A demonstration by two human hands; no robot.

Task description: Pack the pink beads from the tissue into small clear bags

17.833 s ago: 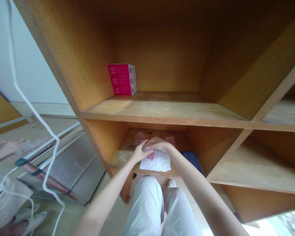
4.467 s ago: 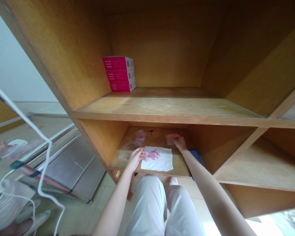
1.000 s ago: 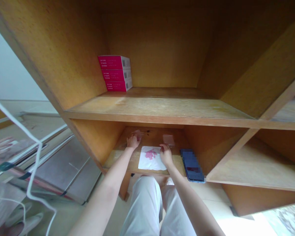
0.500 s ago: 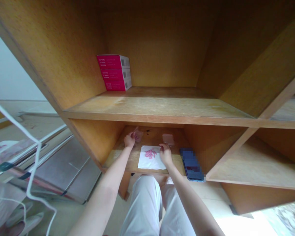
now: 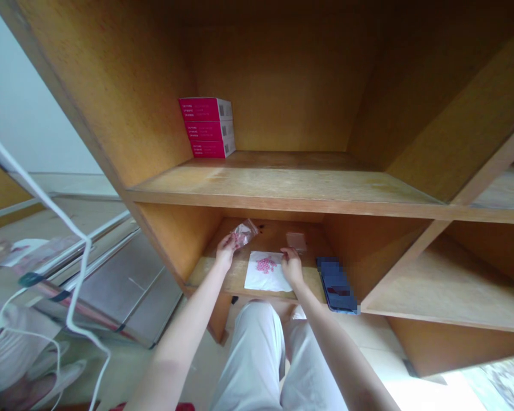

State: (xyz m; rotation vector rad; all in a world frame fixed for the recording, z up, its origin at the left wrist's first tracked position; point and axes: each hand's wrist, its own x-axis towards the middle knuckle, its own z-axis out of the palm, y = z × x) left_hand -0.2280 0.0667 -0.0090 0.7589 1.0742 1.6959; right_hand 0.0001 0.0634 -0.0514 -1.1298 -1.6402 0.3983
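The person's left hand [image 5: 225,252] grips a clear plastic bag [image 5: 244,233] between thumb and fingers, lifting its crinkled, glossy film above the rear left of the lower wooden shelf [image 5: 209,271]. Pinkish contents show through the film. The right hand [image 5: 292,261] curls downward at the right edge of a white paper sheet [image 5: 272,278]; whether it pinches anything cannot be told. On that soft, flat sheet, near the middle of the shelf, lies a small cluster of pink round pills [image 5: 266,264]. Behind the right hand, a small translucent square packet [image 5: 296,241] lies flat on the shelf. A dark smartphone [image 5: 334,292], its glossy face blurred, sits at the shelf's right front. On the shelf above, three stacked magenta cardboard boxes [image 5: 206,128] stand against the left wall.
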